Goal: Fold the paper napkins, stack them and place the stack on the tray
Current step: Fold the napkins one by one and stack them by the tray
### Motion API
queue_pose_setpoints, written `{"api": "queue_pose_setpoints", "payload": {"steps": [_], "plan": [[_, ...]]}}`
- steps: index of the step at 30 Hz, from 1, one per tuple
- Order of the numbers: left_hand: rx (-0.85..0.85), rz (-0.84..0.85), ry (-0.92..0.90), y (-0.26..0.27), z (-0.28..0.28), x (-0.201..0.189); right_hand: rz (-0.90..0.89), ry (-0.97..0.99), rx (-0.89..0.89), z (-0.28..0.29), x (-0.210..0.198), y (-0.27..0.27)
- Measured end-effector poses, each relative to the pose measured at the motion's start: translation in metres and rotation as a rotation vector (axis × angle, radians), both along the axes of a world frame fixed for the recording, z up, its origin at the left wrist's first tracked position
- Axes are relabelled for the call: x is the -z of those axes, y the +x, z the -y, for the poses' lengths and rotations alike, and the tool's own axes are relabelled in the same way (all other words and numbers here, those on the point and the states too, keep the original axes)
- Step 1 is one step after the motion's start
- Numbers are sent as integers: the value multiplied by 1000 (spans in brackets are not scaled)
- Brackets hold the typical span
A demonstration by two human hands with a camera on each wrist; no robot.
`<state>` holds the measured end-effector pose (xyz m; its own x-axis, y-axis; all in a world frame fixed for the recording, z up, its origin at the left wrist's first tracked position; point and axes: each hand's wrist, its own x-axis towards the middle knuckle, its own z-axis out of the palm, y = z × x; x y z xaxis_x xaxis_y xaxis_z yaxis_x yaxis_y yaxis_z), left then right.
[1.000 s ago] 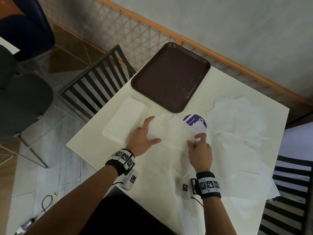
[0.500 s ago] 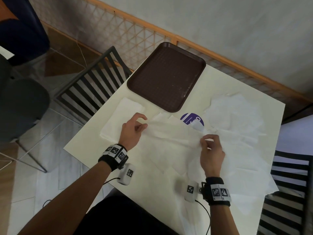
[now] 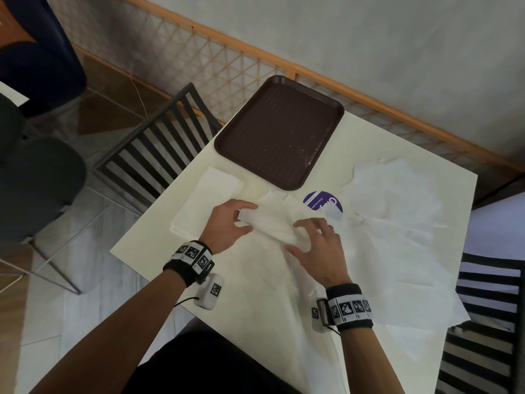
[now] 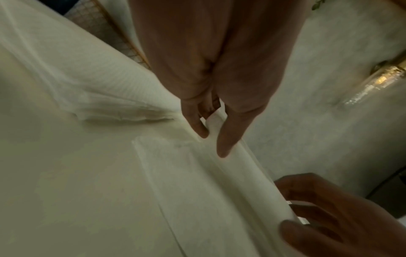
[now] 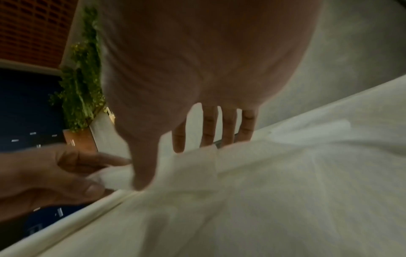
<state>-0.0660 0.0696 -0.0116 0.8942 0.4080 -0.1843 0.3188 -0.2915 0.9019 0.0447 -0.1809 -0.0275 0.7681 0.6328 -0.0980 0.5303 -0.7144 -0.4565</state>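
Note:
I hold a white paper napkin (image 3: 270, 223), folded into a narrow strip, over the table's middle. My left hand (image 3: 245, 218) pinches its left end between thumb and fingers, which the left wrist view confirms for the left hand (image 4: 212, 143). My right hand (image 3: 295, 236) grips the right end, thumb in front and fingers behind; in the right wrist view the right hand (image 5: 160, 165) is blurred. A stack of folded napkins (image 3: 207, 200) lies left of my left hand. The brown tray (image 3: 279, 132) sits at the far side with nothing on it.
Several loose unfolded napkins (image 3: 397, 223) cover the right half of the cream table (image 3: 159, 243), partly over a purple round sticker (image 3: 322, 204). Slatted black chairs (image 3: 159, 155) stand at the table's left and right. A wooden lattice rail (image 3: 227, 64) runs behind.
The right hand has moved left, closer to the left hand. The napkin between them, spread wider before, is now a narrower folded strip.

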Motion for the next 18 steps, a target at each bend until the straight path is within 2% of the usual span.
{"api": "queue_pose_setpoints", "payload": {"steps": [5,11,15,18], "plan": [[49,38,220,-7,-13,-2,4,57,30,-12,7,1],[53,-6,400,-11,-34,-12,-22,165,18,-19,-5,2],[92,-2,451,-11,-51,-21,-60,135,25,-16,-5,16],[58,15,450,-13,-65,-26,-45,143,91,-7,-11,26]]}}
